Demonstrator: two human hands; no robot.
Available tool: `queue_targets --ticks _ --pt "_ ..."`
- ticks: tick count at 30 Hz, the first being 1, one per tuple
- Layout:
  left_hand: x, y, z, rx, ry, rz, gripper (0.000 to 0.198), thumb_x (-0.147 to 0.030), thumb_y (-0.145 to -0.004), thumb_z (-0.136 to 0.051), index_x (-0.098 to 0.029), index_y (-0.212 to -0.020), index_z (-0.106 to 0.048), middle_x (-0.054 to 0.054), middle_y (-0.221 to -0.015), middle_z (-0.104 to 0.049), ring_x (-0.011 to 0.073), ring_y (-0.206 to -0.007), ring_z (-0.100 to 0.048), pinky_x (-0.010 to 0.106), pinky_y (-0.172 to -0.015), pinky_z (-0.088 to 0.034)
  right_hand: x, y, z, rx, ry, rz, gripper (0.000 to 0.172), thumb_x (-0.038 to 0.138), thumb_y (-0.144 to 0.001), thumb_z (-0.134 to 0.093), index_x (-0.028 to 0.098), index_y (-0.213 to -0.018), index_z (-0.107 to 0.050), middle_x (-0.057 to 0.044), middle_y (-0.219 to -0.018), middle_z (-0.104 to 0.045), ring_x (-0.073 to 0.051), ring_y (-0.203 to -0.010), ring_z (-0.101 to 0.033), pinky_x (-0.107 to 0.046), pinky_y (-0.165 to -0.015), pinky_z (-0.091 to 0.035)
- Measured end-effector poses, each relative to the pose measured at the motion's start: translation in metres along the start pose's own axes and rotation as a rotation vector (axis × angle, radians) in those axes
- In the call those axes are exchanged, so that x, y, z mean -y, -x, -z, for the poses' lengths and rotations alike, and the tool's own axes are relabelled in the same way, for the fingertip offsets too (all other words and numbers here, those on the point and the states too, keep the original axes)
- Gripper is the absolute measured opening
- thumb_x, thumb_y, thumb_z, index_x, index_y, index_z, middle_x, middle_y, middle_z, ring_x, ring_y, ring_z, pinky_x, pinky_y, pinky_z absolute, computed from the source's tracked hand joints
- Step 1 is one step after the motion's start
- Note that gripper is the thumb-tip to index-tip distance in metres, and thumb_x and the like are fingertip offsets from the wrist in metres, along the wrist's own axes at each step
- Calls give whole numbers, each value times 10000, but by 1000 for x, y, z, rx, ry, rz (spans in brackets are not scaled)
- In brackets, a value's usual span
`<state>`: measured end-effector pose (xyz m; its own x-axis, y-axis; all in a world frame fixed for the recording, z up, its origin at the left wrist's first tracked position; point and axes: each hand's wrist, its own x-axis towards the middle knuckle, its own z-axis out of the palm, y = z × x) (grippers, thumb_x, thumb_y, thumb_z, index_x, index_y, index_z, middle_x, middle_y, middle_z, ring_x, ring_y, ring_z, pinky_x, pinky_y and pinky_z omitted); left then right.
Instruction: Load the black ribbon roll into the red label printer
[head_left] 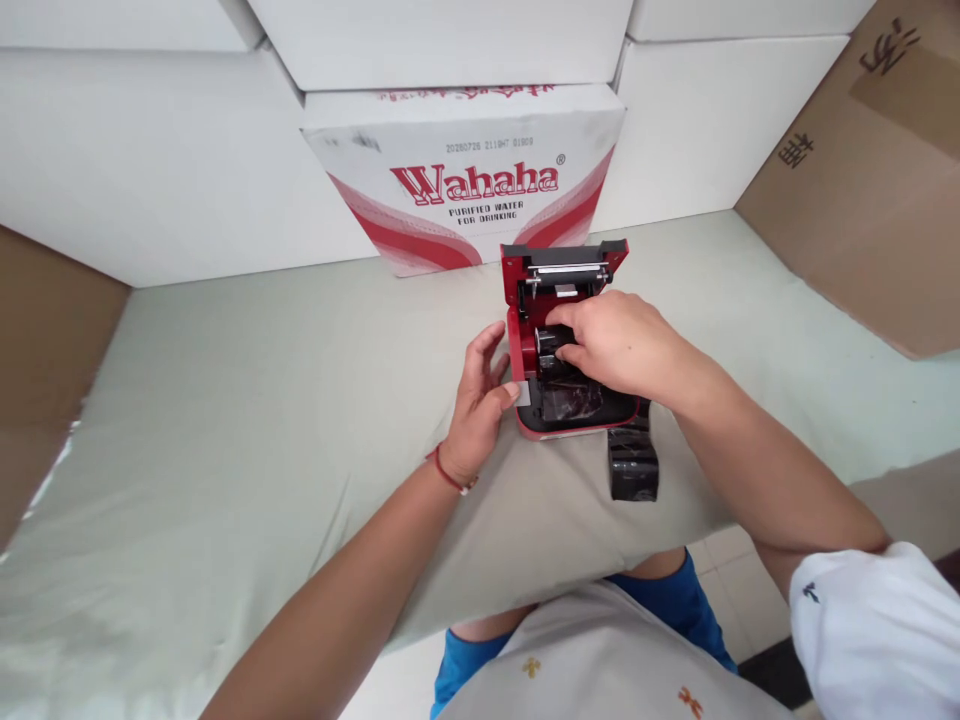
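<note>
The right hand (619, 338) pinches a black roll (552, 340) in the red box (516, 350). Left of it, the left hand (478, 408), fingers apart, touches the box's side.

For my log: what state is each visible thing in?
Red device: open
Lid: raised
Black roll: inside the device, held
Black strip: lying bent on the cloth
Wahaha carton: standing behind the device
Left hand: open, at the device's edge
Right hand: closed on the roll

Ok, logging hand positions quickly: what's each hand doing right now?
Left hand: open, at the side of the red device.
Right hand: closed around the black roll inside.
</note>
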<state>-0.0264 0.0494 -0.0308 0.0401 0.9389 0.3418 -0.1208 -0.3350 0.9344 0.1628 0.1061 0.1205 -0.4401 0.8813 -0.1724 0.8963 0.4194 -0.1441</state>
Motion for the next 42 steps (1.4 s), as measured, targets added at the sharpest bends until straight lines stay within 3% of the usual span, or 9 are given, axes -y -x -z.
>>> queue_targets --ticks 3,6,9,14,18,22,27,33,42 --pt "-15 14 -7 -156 -475 -314 544 -514 -1078 -590 -308 -1581 -550 127 -1591 -566 353 -1577 -496 621 -1331 -405 1 -8 -5 19 68 -18 461 231 -985 -681 270 -1434 -778 -128 -1243 -848 -358 -1105 -773 -380 -766 -506" --pt "-33 24 -18 -45 -732 -574 511 -415 -1096 -526 -285 -1588 -568 125 -1493 -647 323 -1474 -581 559 -1281 -459 2 -15 -8 19 94 -18 459 222 -984 -660 262 -1426 -777 -146 -1263 -842 -379 -1138 -777 -391 -772 -514" --pt "-44 30 -31 53 -914 -629 481 -332 -1057 -578 -226 -1521 -646 123 -1332 -733 293 -1314 -640 497 -1236 -459 3 -18 -10 18 99 -23 444 195 -982 -632 260 -1392 -790 -149 -1224 -848 -382 -1131 -785 -393 -766 -500" --pt "-55 39 -46 -82 -1155 -688 335 -257 -981 -710 -284 -1305 -793 89 -1147 -750 278 -1178 -597 463 -1161 -419 -3 -4 -5 -4 -90 72 326 202 -1000 -664 257 -1274 -834 -89 -1113 -866 -283 -996 -789 -349 -773 -492" --pt "-68 48 -53 -89 -1249 -713 288 -197 -944 -780 -270 -1219 -822 73 -1017 -728 251 -1085 -570 410 -1022 -421 -18 22 7 -373 -463 256 240 281 -1082 -622 231 -1124 -852 -23 -957 -841 -183 -826 -736 -315 -808 -533" --pt "-77 49 -58 -66 -1285 -725 273 -127 -958 -757 -228 -1205 -809 55 -968 -760 226 -1020 -607 385 -984 -426 -37 22 15 -797 -364 165 358 394 -1146 -515 268 -1317 -803 -96 -1241 -807 -274 -1127 -733 -408 -974 -579" --pt "-82 45 -64 25 -1284 -730 321 -47 -948 -704 -190 -1223 -784 76 -1040 -834 252 -1093 -691 415 -1026 -431 -47 -2 4 -634 -228 283 469 411 -1145 -512 199 -1531 -670 -169 -1526 -691 -351 -1412 -591 -545 -1199 -490" --pt "-93 55 -78 65 -1321 -540 343 -89 -1020 -617 -155 -1336 -733 97 -1132 -856 261 -1085 -750 432 -1003 -437 -40 36 -6 -509 -142 399 356 262 -1149 -486 173 -1171 -830 -128 -1137 -779 -292 -1039 -654 -447 -947 -594" --pt "-90 66 -87 -12 -1325 -458 374 -118 -1001 -637 -148 -1365 -719 128 -1154 -838 282 -1113 -742 446 -1045 -432 -31 72 -54 -522 -15 418 534 -68 -952 -472 102 -1380 -742 -156 -1300 -796 -274 -1192 -718 -390 -923 -679"
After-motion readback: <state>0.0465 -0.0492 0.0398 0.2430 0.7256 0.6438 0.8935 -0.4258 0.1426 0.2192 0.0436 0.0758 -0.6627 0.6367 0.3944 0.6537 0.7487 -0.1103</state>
